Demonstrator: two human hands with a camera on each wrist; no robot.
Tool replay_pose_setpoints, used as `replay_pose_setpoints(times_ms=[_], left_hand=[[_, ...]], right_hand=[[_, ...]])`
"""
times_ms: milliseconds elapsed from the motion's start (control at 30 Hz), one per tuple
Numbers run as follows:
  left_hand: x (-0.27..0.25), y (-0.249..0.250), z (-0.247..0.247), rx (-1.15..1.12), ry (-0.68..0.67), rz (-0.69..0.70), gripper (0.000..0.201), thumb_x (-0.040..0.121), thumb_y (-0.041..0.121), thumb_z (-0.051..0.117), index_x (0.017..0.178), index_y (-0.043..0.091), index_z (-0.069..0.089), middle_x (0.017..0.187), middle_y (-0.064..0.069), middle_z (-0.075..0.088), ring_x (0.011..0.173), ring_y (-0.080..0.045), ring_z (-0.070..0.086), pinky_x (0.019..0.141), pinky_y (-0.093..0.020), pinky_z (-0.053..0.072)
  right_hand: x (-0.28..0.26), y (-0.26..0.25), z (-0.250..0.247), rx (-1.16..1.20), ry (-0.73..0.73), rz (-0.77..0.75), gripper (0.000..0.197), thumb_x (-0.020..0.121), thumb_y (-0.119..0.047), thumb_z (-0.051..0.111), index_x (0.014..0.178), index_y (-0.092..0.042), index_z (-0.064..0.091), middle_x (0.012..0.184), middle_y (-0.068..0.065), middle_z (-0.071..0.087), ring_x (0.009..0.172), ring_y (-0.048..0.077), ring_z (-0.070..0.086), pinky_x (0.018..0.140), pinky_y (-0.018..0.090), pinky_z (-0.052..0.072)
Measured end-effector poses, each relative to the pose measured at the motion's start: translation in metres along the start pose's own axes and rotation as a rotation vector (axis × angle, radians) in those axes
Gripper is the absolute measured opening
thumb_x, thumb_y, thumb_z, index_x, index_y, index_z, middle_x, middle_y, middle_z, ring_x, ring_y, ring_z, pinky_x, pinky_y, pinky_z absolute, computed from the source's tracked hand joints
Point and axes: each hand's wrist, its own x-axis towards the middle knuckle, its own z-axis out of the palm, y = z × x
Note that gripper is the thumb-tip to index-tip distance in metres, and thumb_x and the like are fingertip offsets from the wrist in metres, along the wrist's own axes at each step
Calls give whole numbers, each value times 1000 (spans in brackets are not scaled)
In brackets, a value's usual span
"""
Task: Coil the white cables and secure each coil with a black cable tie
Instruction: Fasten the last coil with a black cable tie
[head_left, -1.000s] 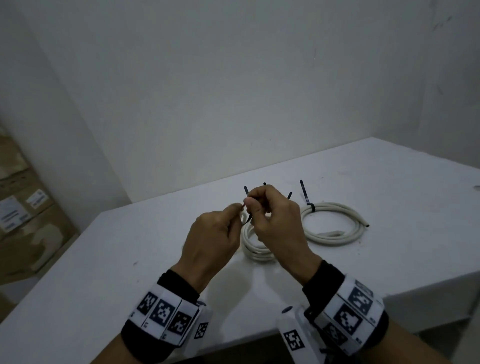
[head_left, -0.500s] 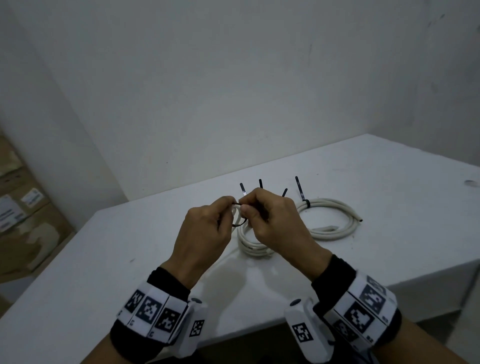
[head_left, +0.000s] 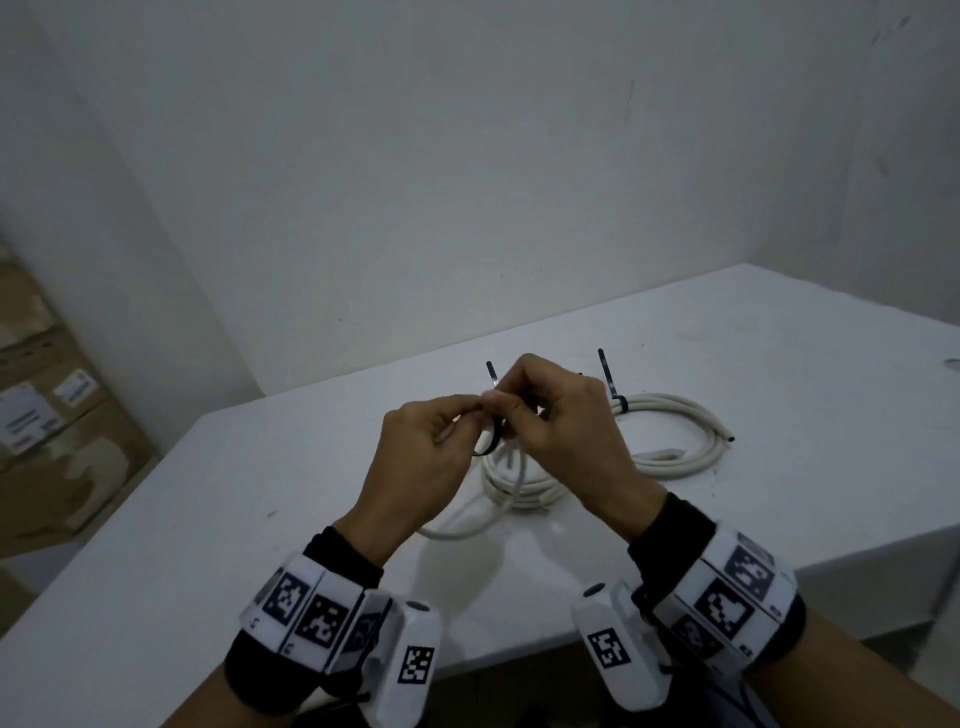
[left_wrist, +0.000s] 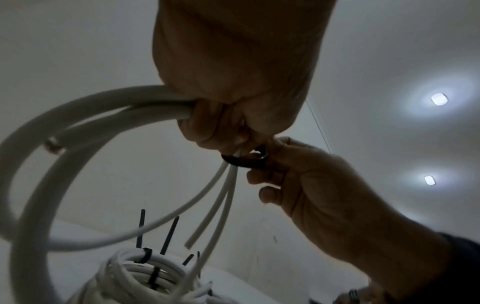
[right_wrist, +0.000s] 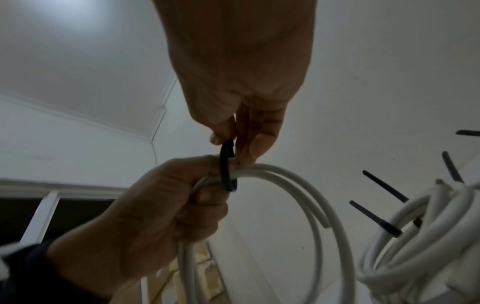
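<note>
On the left, we are holding the white cable coil bunched in our left hand, its grip curling round the gathered strands so the loops are not springing apart while the tie goes on. The coil is hanging from that hand above the bench, its lower loops reaching down to the surface. In the middle, the black cable tie is looping round the strands just past our left fingers, and it looks loose for now. Our right hand is pinching the tie's ends between thumb and fingertips, probably threading or pulling it tight. Further right, a finished coil is lying on the bench, tied, with its tie tail sticking up.
</note>
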Motion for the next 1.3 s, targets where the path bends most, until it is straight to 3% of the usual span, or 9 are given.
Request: replay_pose_setpoints(times_ms=[67, 167, 300, 500, 667, 767, 900, 1100, 1300], left_hand=[[2, 0, -2, -138, -112, -143, 23, 92, 12, 54, 88, 19, 76, 42, 9, 49, 43, -11, 30, 42, -21, 27], [4, 0, -7, -476, -273, -338, 22, 97, 24, 49, 110, 17, 66, 49, 4, 29, 44, -11, 20, 38, -18, 19], [5, 1, -10, -622, -410, -351, 24, 89, 38, 51, 108, 25, 55, 55, 5, 25, 44, -7, 17, 40, -18, 13], [4, 6, 0, -633, -436, -451, 14, 98, 23, 48, 96, 19, 61, 52, 2, 26, 39, -7, 15, 42, -20, 9], [-2, 6, 0, -687, -448, -464, 34, 94, 49, 37, 109, 31, 62, 52, 4, 22, 42, -7, 14, 41, -16, 12], [0, 9, 1, -645, -431, -417, 26, 95, 36, 48, 117, 33, 63, 55, 3, 20, 45, -9, 12, 41, -18, 10], [4, 11, 0, -604, -432, -475, 23, 98, 29, 47, 113, 26, 64, 72, -11, 14, 49, -15, 8, 41, -16, 10], [-3, 11, -2, -536, -463, -591, 22, 97, 28, 46, 107, 21, 65, 57, 0, 19, 42, -10, 12, 40, -18, 10], [-6, 10, -7, -663, -352, -507, 21, 97, 26, 50, 114, 19, 61, 54, 5, 32, 40, -7, 14, 40, -15, 11]], right_hand=[[5, 2, -5, -36, -15, 16, 21, 82, -18, 71, 66, -12, 59, 59, 5, 64, 57, 20, 59, 55, 27, 48], [13, 6, -12, -134, -104, 33, 23, 80, -27, 72, 69, -10, 64, 60, 7, 66, 57, 23, 60, 60, 40, 51], [23, 3, -17, -200, -199, 75, 25, 79, -34, 73, 68, -13, 65, 59, 4, 65, 56, 20, 58, 61, 40, 52], [40, -9, -19, -188, -257, 91, 30, 80, -32, 72, 59, -23, 53, 52, -2, 62, 45, 7, 49, 53, 24, 42], [43, -7, -21, -275, -282, 82, 32, 81, -33, 71, 59, -23, 51, 59, 0, 63, 54, 13, 54, 59, 29, 45], [42, -7, -22, -242, -303, 95, 31, 82, -31, 71, 59, -21, 52, 61, 5, 65, 48, 8, 51, 55, 25, 44], [51, -13, -26, -208, -295, 121, 28, 85, -28, 68, 65, -12, 56, 45, -9, 55, 36, 1, 51, 42, 10, 36], [70, -19, -33, -195, -240, 128, 31, 86, -29, 66, 65, -12, 53, 35, -18, 51, 30, 3, 45, 39, 10, 34], [76, -26, -38, -197, -291, 129, 29, 86, -32, 66, 66, -17, 52, 40, -8, 50, 32, 2, 47, 40, 7, 33]])
